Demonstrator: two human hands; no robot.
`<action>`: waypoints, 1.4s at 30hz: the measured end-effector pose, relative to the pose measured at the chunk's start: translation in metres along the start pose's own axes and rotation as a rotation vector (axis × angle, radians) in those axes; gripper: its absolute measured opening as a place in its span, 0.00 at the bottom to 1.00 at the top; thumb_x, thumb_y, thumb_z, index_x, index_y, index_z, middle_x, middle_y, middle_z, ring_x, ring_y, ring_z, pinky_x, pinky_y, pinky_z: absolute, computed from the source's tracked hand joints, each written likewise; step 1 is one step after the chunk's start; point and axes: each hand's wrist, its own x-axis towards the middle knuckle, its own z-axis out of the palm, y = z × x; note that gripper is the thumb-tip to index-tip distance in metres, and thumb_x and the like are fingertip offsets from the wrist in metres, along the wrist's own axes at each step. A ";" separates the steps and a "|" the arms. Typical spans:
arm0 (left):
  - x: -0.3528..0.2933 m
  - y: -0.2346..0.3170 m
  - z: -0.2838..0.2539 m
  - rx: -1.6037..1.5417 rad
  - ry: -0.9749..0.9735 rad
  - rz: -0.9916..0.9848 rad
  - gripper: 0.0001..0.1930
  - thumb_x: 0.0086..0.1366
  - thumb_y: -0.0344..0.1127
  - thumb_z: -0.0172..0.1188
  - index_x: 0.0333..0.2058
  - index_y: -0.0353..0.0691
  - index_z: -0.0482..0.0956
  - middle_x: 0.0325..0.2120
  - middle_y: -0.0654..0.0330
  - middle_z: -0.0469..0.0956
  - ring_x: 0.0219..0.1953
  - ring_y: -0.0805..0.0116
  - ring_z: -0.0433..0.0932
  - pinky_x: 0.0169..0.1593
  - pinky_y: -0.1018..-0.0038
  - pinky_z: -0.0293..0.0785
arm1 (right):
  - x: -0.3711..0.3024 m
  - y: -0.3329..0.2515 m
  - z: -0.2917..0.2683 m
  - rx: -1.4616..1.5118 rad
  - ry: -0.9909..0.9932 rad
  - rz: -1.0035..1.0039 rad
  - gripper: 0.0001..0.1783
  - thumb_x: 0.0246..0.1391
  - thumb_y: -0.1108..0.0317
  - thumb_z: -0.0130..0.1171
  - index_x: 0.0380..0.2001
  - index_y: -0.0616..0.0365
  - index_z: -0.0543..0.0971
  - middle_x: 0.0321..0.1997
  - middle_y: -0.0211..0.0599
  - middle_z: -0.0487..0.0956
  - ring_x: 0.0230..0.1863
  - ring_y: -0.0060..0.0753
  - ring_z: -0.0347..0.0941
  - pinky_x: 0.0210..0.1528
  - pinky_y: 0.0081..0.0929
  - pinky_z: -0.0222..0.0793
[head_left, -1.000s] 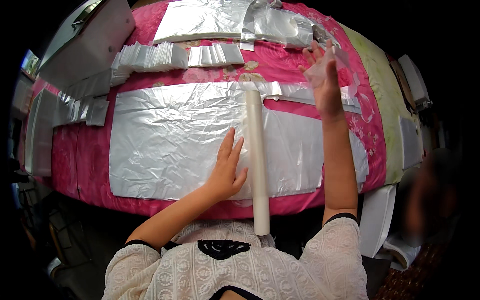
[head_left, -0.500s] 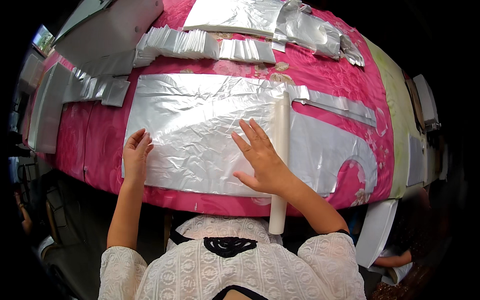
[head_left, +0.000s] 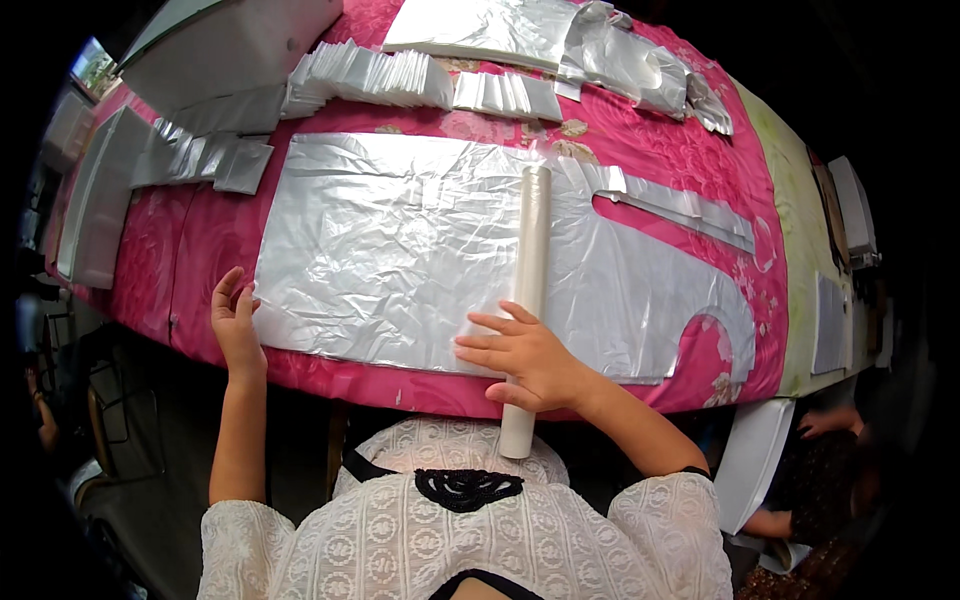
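A stack of bags [head_left: 380, 235] lies at the front of the bench [head_left: 215, 235], handles pointing right. Across it, back to front, lies a roll [head_left: 534, 240], its near end jutting past the bench's front edge. The left hand [head_left: 240, 320] is at the stack's left edge; the right hand [head_left: 530, 365] is over the roll. Behind the stack runs a row of folded bags [head_left: 375, 80], and behind that a second pile [head_left: 480, 30]. Folded packets [head_left: 240, 165] lie between a bin [head_left: 105, 215] and the stack, before a box [head_left: 225, 60].
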 end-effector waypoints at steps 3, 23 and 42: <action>-0.008 0.004 0.007 -0.026 -0.081 0.013 0.16 0.61 0.26 0.52 0.49 0.37 0.70 0.47 0.63 0.72 0.42 0.78 0.71 0.42 0.82 0.68 | 0.060 -0.040 0.020 0.805 -0.118 -0.174 0.25 0.57 0.53 0.46 0.51 0.60 0.72 0.52 0.46 0.73 0.57 0.45 0.66 0.59 0.37 0.57; -0.086 0.007 -0.035 0.264 -0.320 -0.011 0.19 0.57 0.25 0.56 0.48 0.34 0.67 0.43 0.58 0.66 0.38 0.73 0.71 0.41 0.78 0.70 | 0.240 0.010 0.039 -0.288 -0.024 -0.261 0.24 0.53 0.50 0.50 0.46 0.54 0.75 0.52 0.35 0.73 0.60 0.42 0.62 0.65 0.44 0.46; -0.096 0.034 -0.034 -0.845 -0.896 -0.781 0.40 0.49 0.47 0.65 0.54 0.25 0.60 0.43 0.44 0.74 0.35 0.62 0.79 0.39 0.66 0.79 | 0.233 -0.050 0.029 1.901 0.519 0.239 0.39 0.44 0.64 0.63 0.55 0.65 0.54 0.38 0.39 0.70 0.36 0.25 0.71 0.39 0.25 0.72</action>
